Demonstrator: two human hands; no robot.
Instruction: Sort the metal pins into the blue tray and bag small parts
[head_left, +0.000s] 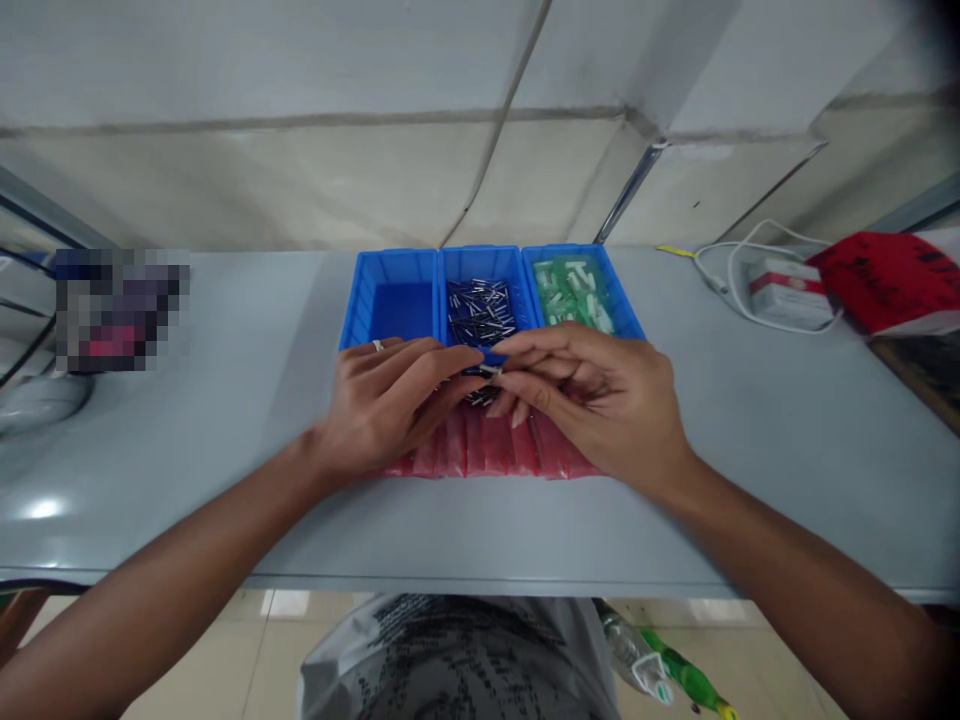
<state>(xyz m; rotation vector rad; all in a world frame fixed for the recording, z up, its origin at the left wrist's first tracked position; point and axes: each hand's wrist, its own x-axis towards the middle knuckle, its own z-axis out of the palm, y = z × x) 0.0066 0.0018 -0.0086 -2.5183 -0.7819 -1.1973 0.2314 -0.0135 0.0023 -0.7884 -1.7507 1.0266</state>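
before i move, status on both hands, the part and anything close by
Right hand pinching small pale part. Left hand fingertips beside it, grip unclear. Dark pins in middle blue bin beyond. Red packets close beneath hands.

The fingers (461,362) are partly hiding the small piece (491,370) between them; the right picture edge is cutting off the red packet (892,280).

In the head view, the left hand (390,400) and the right hand (607,405) hold between their fingertips a small thin piece (491,371), too small to tell well, just in front of three blue bins, of which the middle bin (448,268) contains dark pins (480,310).
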